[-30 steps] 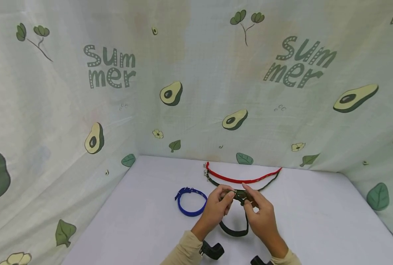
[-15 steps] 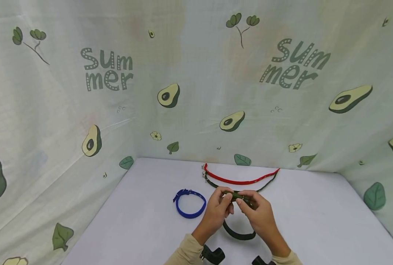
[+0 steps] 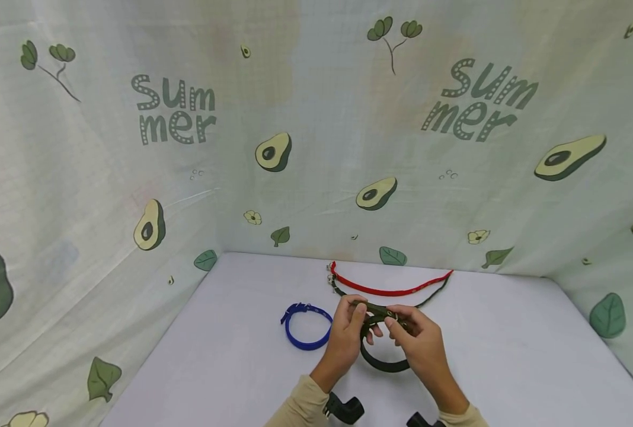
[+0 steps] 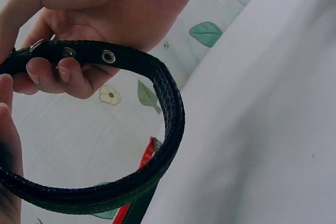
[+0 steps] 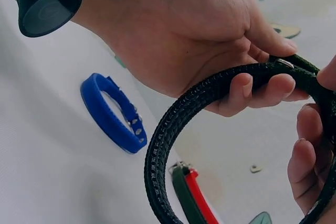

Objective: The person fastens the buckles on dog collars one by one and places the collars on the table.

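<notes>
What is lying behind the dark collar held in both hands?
Behind the dark collar, a red strap and a dark green strap lie side by side on the table; the hands hide part of the green one.

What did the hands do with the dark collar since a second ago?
Both hands stayed clamped on the dark green woven collar. The left hand and right hand drew closer together at its buckle end, and the loop hanging below swung slightly rightward. The closed blue plastic collar, red strap and white table did not move.

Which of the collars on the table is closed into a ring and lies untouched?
The blue webbing collar, left of the hands. The red and dark green collars lie open, stretched out near the backdrop.
</notes>
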Available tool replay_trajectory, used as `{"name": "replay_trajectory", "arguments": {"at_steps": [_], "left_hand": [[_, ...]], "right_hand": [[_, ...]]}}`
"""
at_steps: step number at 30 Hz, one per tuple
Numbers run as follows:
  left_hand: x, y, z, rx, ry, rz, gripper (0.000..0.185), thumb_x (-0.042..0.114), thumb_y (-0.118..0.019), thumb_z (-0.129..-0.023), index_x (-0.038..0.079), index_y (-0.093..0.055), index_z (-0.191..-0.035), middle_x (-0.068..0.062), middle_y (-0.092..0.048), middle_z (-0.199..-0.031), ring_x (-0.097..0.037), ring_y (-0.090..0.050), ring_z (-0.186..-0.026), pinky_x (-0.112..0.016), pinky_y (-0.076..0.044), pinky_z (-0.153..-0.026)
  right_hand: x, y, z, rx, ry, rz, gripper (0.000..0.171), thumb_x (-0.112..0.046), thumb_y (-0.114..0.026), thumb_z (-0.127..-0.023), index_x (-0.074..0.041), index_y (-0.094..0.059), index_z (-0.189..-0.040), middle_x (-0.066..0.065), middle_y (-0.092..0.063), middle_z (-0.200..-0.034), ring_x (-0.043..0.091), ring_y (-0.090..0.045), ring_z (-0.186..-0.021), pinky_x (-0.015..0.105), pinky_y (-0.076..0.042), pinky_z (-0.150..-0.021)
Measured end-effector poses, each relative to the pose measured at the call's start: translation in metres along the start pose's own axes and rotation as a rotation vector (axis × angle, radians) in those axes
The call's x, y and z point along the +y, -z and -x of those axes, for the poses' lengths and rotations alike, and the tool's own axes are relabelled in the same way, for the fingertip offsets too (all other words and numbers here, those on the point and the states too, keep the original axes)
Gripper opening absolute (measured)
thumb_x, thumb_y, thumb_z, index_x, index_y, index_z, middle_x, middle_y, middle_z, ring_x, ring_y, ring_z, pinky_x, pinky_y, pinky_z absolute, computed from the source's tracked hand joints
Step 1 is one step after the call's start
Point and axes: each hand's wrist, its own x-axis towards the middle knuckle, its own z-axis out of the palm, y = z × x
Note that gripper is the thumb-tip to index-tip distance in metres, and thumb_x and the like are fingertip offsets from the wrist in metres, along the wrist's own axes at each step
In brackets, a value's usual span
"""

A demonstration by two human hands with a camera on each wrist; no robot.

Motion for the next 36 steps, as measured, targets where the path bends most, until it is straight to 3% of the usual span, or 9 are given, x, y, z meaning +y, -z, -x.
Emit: {"name": "replay_trajectory", "arguments": {"at_steps": [7, 13, 19, 27, 32, 36], "left_hand": [[0.001, 0.001, 0.001, 0.029, -0.013, 0.021, 0.030, 0.027, -0.040, -0.110, 0.004, -0.041, -0.129, -0.017, -0.060, -0.103, -0.016, -0.065, -0.072, -0.022, -0.051, -0.059], [0.000, -0.003, 0.001, -0.002, 0.024, 0.016, 0.034, 0.018, -0.058, -0.103, 0.005, -0.042, -0.130, -0.011, -0.061, -0.111, -0.014, -0.065, -0.077, -0.020, -0.052, -0.062], [-0.002, -0.008, 0.001, 0.009, 0.031, -0.081, 0.021, 0.015, -0.068, -0.097, 0.005, -0.059, -0.113, -0.004, -0.065, -0.095, -0.010, -0.063, -0.069, -0.019, -0.047, -0.056], [-0.003, -0.010, 0.002, 0.047, -0.054, -0.202, 0.017, 0.020, -0.067, -0.098, 0.016, -0.071, -0.114, -0.002, -0.062, -0.096, -0.008, -0.061, -0.067, -0.021, -0.050, -0.054], [-0.003, -0.011, 0.004, 0.055, -0.137, -0.261, 0.021, 0.020, -0.064, -0.100, 0.013, -0.074, -0.118, -0.002, -0.061, -0.097, -0.007, -0.061, -0.067, -0.023, -0.052, -0.052], [0.006, -0.015, 0.006, 0.071, -0.207, -0.314, 0.022, 0.008, -0.063, -0.099, 0.007, -0.074, -0.118, -0.005, -0.061, -0.096, -0.008, -0.060, -0.064, -0.022, -0.051, -0.048]], "right_hand": [[-0.001, -0.001, 0.002, -0.032, -0.041, -0.014, 0.020, -0.011, -0.072, -0.094, -0.004, -0.070, -0.112, 0.007, -0.065, -0.080, 0.019, -0.062, -0.067, 0.029, -0.053, -0.058], [-0.002, -0.002, 0.001, -0.020, -0.054, -0.056, 0.017, -0.009, -0.067, -0.097, 0.000, -0.068, -0.112, 0.011, -0.063, -0.080, 0.022, -0.061, -0.066, 0.029, -0.052, -0.057], [-0.004, -0.002, -0.001, -0.015, -0.092, -0.148, 0.020, -0.010, -0.062, -0.100, 0.005, -0.066, -0.113, 0.017, -0.062, -0.081, 0.020, -0.060, -0.068, 0.029, -0.054, -0.060], [-0.005, 0.000, -0.003, -0.019, -0.135, -0.209, 0.023, -0.010, -0.053, -0.104, 0.008, -0.063, -0.114, 0.018, -0.061, -0.080, 0.019, -0.060, -0.069, 0.028, -0.055, -0.064], [-0.005, 0.002, -0.004, -0.030, -0.173, -0.219, 0.025, -0.013, -0.051, -0.106, 0.006, -0.064, -0.117, 0.018, -0.062, -0.081, 0.020, -0.060, -0.069, 0.030, -0.055, -0.067], [-0.005, 0.002, -0.004, -0.037, -0.184, -0.227, 0.027, -0.014, -0.050, -0.106, 0.006, -0.063, -0.119, 0.019, -0.062, -0.083, 0.021, -0.060, -0.069, 0.030, -0.055, -0.067]]}}
